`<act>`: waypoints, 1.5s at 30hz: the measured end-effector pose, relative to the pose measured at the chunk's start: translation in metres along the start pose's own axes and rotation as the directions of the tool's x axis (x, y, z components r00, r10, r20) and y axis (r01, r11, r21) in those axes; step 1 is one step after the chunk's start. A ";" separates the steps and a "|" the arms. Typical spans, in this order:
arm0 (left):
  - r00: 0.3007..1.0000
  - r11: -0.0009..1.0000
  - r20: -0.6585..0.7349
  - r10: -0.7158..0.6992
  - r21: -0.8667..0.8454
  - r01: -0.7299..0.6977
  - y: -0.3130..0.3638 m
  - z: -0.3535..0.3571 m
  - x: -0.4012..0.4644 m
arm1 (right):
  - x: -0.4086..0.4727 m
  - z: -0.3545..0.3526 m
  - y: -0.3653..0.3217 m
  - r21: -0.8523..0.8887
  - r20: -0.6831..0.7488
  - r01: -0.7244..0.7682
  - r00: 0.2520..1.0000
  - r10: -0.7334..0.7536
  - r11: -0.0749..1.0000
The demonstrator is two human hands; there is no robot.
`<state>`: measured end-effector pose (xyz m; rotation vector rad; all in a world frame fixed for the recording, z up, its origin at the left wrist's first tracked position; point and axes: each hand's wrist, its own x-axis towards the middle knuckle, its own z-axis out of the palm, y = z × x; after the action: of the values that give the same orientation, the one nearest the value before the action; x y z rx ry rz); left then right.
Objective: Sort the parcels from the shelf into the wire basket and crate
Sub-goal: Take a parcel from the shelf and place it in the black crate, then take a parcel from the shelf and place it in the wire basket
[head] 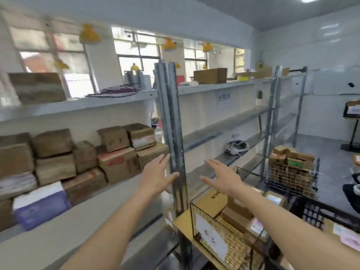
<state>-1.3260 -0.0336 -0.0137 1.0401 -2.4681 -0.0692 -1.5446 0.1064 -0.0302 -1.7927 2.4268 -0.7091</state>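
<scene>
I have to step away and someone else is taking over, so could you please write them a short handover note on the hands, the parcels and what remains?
Left hand: open, empty, raised by the shelf upright.
Right hand: open, empty, above the black wire basket.
Parcels on the shelf: many cardboard boxes stacked to the left, none in hand.
Done: the black wire basket holds a few parcels; the black crate at its right shows some too.
Left: the shelf stack. Probably take a shelf parcel next.
</scene>
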 end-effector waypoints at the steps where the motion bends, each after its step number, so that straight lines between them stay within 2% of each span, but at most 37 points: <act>1: 0.999 0.999 -0.032 -0.025 0.039 0.026 -0.028 -0.027 -0.016 | 0.006 0.004 -0.041 0.009 0.009 0.052 0.999 -0.052 0.999; 4: 0.985 0.980 -0.109 -0.132 0.138 0.146 -0.107 -0.101 -0.070 | 0.020 0.020 -0.158 0.026 0.043 0.198 0.979 -0.199 0.980; 9: 0.910 0.908 -0.181 -0.373 0.133 0.398 -0.215 -0.189 -0.180 | 0.013 0.057 -0.320 0.070 0.063 0.376 0.923 -0.380 0.924; 14: 0.822 0.813 -0.254 -0.510 0.171 0.557 -0.291 -0.247 -0.277 | -0.013 0.096 -0.438 0.134 0.109 0.473 0.866 -0.488 0.871; 18: 0.762 0.769 -0.283 -0.583 0.108 0.629 -0.338 -0.272 -0.331 | -0.026 0.129 -0.505 0.171 0.156 0.530 0.818 -0.554 0.831; 21: 0.722 0.741 -0.292 -0.627 0.062 0.669 -0.370 -0.279 -0.357 | -0.025 0.154 -0.545 0.186 0.187 0.568 0.781 -0.596 0.802; 27: 0.665 0.689 -0.256 -0.702 -0.005 0.725 -0.431 -0.275 -0.371 | 0.005 0.205 -0.600 0.212 0.228 0.577 0.755 -0.614 0.789; 36: 0.625 0.636 -0.118 -0.772 -0.103 0.765 -0.531 -0.235 -0.316 | 0.094 0.300 -0.655 0.261 0.322 0.501 0.761 -0.563 0.825; 40: 0.611 0.607 -0.047 -0.790 -0.198 0.770 -0.565 -0.212 -0.295 | 0.121 0.328 -0.669 0.243 0.369 0.484 0.755 -0.542 0.841; 43: 0.551 0.523 -0.013 -0.835 -0.333 0.785 -0.582 -0.205 -0.288 | 0.129 0.338 -0.677 0.216 0.380 0.482 0.759 -0.528 0.849; 45: 0.546 0.476 0.036 -0.837 -0.446 0.758 -0.586 -0.203 -0.285 | 0.129 0.340 -0.680 0.209 0.375 0.473 0.769 -0.517 0.856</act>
<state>-0.6745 -0.2290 -0.0719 1.8047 -1.4586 -0.7295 -0.8769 -0.2791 -0.0442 -2.2822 1.6212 -0.3913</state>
